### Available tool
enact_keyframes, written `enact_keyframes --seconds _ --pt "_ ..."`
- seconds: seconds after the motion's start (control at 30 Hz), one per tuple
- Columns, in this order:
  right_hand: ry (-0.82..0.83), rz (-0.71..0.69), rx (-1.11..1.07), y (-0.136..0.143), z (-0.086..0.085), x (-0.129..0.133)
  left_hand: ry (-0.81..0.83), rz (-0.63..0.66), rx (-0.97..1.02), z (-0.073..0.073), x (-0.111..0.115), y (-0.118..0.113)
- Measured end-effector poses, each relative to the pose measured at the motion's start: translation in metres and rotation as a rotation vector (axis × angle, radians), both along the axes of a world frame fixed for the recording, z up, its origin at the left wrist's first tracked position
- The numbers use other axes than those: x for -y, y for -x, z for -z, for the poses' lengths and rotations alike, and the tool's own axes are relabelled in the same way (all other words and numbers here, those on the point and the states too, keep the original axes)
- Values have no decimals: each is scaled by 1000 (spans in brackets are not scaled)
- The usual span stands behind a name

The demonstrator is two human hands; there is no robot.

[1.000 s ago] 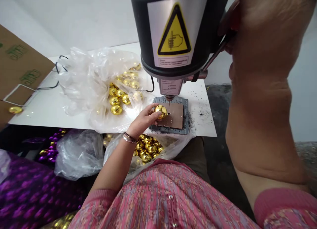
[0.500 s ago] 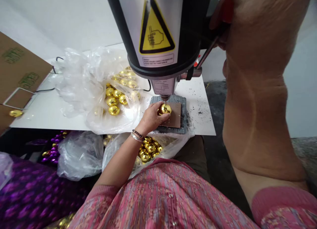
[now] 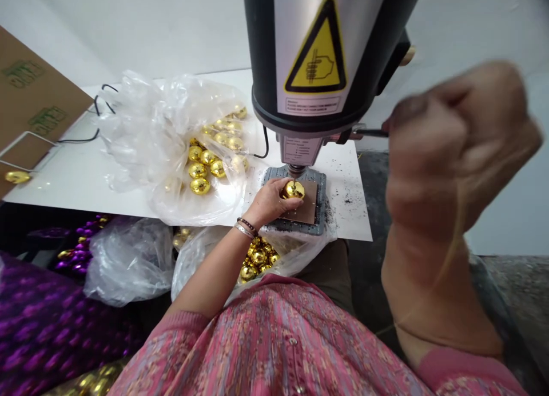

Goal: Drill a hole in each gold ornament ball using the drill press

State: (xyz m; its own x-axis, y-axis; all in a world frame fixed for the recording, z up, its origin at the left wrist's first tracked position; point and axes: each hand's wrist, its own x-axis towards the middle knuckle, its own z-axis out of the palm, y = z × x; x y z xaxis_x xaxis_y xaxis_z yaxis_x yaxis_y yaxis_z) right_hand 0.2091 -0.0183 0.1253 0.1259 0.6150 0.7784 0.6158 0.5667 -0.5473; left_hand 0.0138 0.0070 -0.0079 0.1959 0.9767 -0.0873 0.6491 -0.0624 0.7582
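Note:
My left hand grips a shiny gold ball between thumb and fingers. The ball rests on a brown board lying on the grey base of a drill press. Directly above it, the drill bit meets the top of the ball. My right hand, blurred by motion, is closed around the end of the press's feed lever, right of the machine's head.
Gold balls lie in a clear plastic bag on the white table. Another bag of gold balls is at my lap. A cardboard box stands at left, with purple shiny material below. Dark shavings surround the base.
My right hand has come down and toward me with the lever. The drill bit is lower, now at the ball's top. My left hand keeps the ball in place; the view has shifted slightly.

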Motion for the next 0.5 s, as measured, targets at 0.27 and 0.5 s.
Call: enact_keyframes --seconds 0.27,0.5 --pt "-335 -6 209 -7 76 12 -12 9 2 -2 1 -1" --pt "-417 -47 93 0 93 1 -52 45 1 1 2 -1"
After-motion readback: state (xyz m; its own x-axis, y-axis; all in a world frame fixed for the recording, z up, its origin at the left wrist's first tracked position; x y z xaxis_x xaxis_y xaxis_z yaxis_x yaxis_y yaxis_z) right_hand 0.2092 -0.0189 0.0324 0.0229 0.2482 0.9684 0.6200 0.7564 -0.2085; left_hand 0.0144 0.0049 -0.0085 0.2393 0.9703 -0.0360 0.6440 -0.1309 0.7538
